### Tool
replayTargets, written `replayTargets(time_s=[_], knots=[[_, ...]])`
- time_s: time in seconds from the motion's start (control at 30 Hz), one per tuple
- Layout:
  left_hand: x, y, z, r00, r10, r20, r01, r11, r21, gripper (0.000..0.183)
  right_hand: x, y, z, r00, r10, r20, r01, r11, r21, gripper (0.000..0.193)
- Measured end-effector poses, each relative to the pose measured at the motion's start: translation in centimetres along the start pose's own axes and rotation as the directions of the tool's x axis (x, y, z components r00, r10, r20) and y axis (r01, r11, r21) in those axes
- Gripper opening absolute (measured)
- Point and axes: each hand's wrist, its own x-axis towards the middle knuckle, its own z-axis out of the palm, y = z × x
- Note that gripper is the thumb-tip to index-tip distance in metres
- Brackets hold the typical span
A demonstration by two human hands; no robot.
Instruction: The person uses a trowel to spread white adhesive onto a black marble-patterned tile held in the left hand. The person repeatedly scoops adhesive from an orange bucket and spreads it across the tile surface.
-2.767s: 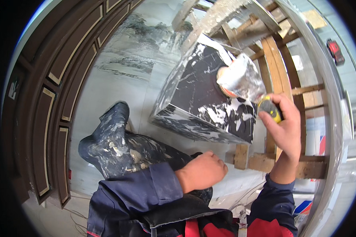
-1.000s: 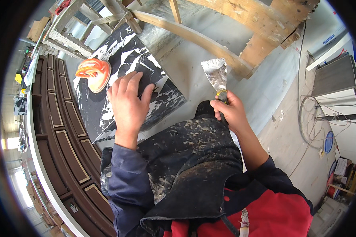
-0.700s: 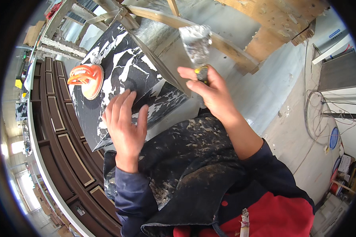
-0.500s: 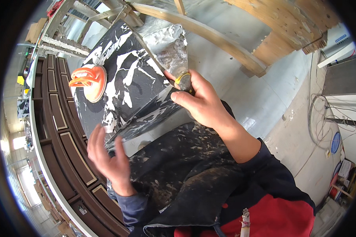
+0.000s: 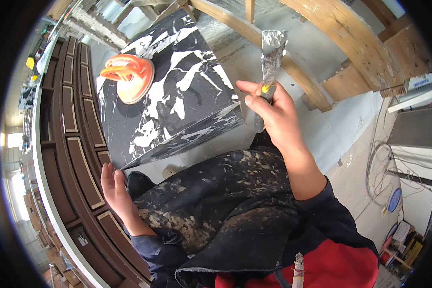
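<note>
Evidently grips the scraper [image 5: 270,77] by its handle in the right hand [image 5: 279,114], with the fingers curled round it and 1 finger sticking out to the left, toward the block [image 5: 165,96]. Carries the long axis pointing forward, far end leaning slightly right, with the blade [image 5: 273,53] out past the knuckles. Seems to turn mostly on that sideways offset: block to the left of the blade, near right corner just beside the outstretched fingertip, contact there impossible to tell. Holds nothing visible in the left hand [image 5: 117,196], opened loosely by the near left corner, touching or apart equally hard to say. Between those 2 corners, presents a near edge slanting from lower left to upper right. On top, toward the left, bears an orange cup [image 5: 138,91], well apart from the right hand.
</note>
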Motion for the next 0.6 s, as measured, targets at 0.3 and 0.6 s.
replayTargets(time_s=[0.3, 0.6], knots=[[1.1, -0.1, -0.3, 0.975, -0.183, 0.127, 0.202, 0.965, -0.165, 0.058, 4.2, -0.8, -0.5, 0.972, 0.195, 0.131, -0.173, 0.972, -0.161, 0.024], [2.7, -0.7, 0.1, 0.946, -0.279, 0.168, 0.311, 0.926, -0.213, 0.047, 6.3, -1.8, -0.6, 0.927, 0.326, 0.185, -0.281, 0.931, -0.234, 0.026]])
